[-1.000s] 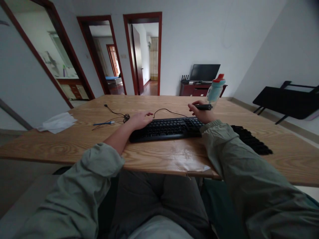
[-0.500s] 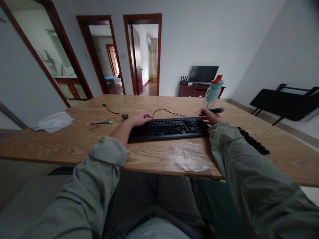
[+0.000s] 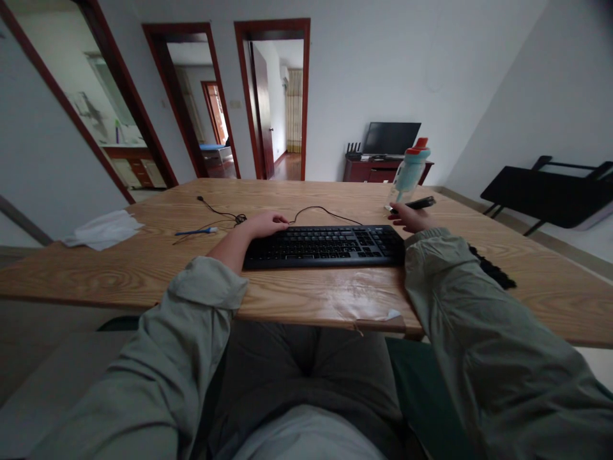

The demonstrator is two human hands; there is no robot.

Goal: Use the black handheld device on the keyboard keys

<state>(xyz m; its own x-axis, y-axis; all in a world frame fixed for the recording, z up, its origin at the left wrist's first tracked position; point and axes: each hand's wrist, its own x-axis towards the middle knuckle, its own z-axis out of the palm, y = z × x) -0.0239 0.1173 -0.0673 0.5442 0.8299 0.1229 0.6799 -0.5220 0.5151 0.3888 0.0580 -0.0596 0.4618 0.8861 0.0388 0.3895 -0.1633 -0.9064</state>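
A black keyboard (image 3: 325, 248) lies flat on the wooden table in front of me. My left hand (image 3: 268, 224) is at its far left corner, fingers curved over the back edge and gripping it. Just beyond the keyboard's right end, my right hand (image 3: 410, 217) is closed around a slim black object (image 3: 422, 202) whose kind I cannot make out. A clear and teal water bottle (image 3: 408, 176) with an orange lid stands right behind that hand. The keyboard's thin black cable (image 3: 311, 208) curves along its back.
On the table's left are a crumpled white cloth or tissue (image 3: 104, 230), a small blue brush-like tool (image 3: 195, 231) and a coiled black cable (image 3: 239, 219). A ragged black item (image 3: 493, 268) lies beside my right forearm. The table's front edge (image 3: 306, 316) is close to my lap.
My right hand has moved slightly to the right with the black object. The keyboard has turned a little and sits straighter. My left hand stays at its corner.
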